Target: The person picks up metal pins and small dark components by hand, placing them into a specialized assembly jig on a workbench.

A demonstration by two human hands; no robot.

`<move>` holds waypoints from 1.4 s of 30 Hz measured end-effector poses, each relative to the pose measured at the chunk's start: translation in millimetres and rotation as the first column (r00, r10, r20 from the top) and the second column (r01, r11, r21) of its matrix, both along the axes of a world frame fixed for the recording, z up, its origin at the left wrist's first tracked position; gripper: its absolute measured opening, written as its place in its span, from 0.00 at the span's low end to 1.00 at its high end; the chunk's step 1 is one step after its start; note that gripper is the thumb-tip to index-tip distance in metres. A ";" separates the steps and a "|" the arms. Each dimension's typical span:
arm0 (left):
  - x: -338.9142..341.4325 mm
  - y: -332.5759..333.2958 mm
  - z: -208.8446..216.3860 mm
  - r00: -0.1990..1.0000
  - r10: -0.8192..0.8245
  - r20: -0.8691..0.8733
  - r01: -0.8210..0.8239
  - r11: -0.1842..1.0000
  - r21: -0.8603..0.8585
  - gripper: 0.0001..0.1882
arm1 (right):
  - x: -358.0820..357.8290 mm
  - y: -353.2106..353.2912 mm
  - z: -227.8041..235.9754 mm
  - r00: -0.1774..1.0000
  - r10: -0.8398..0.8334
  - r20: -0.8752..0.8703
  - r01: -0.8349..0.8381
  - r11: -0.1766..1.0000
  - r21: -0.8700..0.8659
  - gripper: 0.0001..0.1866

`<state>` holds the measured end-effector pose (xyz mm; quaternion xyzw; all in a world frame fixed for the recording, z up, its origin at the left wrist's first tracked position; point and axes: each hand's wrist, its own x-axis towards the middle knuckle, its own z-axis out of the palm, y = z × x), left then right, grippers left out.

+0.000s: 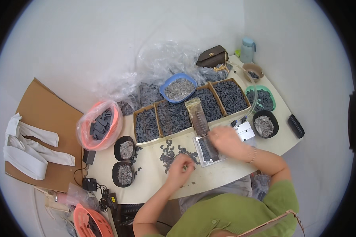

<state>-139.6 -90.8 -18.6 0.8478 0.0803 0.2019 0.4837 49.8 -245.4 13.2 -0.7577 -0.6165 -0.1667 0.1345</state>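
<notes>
My left hand (180, 171) is closed at the table's front, fingers curled together beside a loose scatter of small dark grey parts (168, 156). Whatever it may be pinching is too small to name. Blurred by motion, my right hand (226, 141) is over the right side of a silvery flat fixture (199, 156) holding a dark slotted strip (206, 151); its fingers are not clear. A long, translucent brownish slotted piece (197, 114) slants from this fixture up over the divided tray (162, 139). Beside my right wrist sits a white metal block (245, 131) with thin tubing attached.
Dark parts fill the tray's compartments. Thin metal pieces lie in a blue basin (162, 91) and black bowls (124, 139) (277, 125). A green basin (274, 103), brown bowl (260, 71), black case (295, 126) and blue jug (247, 51) stand right; a pink basket (115, 128) stands left.
</notes>
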 end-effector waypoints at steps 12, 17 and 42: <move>51.6 -43.0 -5.6 0.998 -0.030 0.062 -0.013 0.807 0.591 0.08 | 68.0 -142.1 7.6 0.788 -0.572 -0.230 0.551 0.820 -0.152 0.04; 46.0 -44.3 0.7 0.999 -0.046 0.017 0.025 0.777 0.629 0.10 | 69.3 -147.9 8.2 0.808 -0.539 -0.237 0.550 0.835 -0.023 0.02; 4.7 29.9 10.6 0.970 0.220 -0.100 -0.071 0.657 0.751 0.31 | -13.9 -27.1 -28.2 0.980 0.173 -0.097 -0.163 0.981 0.103 0.10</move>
